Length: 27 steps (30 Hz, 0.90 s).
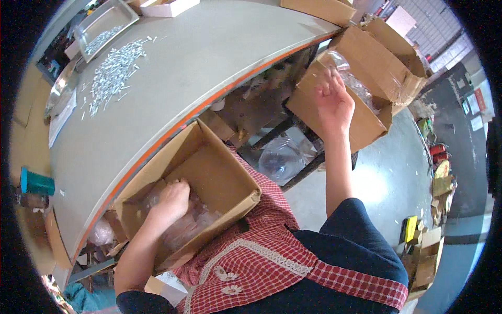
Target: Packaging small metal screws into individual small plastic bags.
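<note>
Inside a brown cardboard box (172,156) propped against the table edge, my left hand (175,199) is closed, knuckles up. Clear plastic pieces (196,220) lie beneath and around it; what its fingers hold, if anything, is hidden. Off to the right, my right hand (335,102) is raised beside a second open carton (379,63), palm showing and fingers loosely bent. Nothing shows in the palm. A clear rounded plastic piece (339,60) sits just beyond its fingertips, and I cannot tell whether they touch. More clear plastic (358,89) fills that carton.
On the grey table (178,52), small metal fasteners (115,73) lie in a pile near a metal tray (107,26) that holds more. A large clear plastic bag (282,159) sits low between the cartons. A teal container (36,181) stands at far left. Cardboard (426,261) lies at lower right.
</note>
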### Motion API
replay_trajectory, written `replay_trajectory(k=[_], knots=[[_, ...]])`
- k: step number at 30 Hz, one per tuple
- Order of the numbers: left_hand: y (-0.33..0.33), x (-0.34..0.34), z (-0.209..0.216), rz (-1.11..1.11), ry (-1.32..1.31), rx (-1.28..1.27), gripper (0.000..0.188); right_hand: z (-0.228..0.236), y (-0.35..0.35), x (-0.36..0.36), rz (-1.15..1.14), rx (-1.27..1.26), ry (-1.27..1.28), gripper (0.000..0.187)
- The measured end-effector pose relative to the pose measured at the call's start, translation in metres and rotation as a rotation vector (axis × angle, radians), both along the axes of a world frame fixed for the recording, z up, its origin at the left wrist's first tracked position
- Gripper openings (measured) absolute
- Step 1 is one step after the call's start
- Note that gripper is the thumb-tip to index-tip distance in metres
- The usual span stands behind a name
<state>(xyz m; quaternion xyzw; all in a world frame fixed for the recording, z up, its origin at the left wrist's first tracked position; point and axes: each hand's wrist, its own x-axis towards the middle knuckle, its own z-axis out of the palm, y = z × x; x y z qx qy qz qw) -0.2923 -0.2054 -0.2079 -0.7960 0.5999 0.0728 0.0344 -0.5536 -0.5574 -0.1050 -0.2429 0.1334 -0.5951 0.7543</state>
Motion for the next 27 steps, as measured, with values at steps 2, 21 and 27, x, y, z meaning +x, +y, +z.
replay_trajectory(k=[2, 21, 27], knots=[[-0.023, 0.000, 0.030, 0.002, 0.304, 0.424, 0.021, -0.011, 0.005, -0.016, 0.018, 0.004, 0.189, 0.021], [-0.002, -0.004, 0.139, 0.435, 1.059, -0.768, 0.013, 0.010, 0.164, 0.146, 0.777, -1.129, 0.884, 0.020], [-0.001, 0.016, 0.159, 0.409, 0.716, -0.797, 0.005, 0.026, 0.156, 0.174, 0.931, -0.998, 0.811, 0.014]])
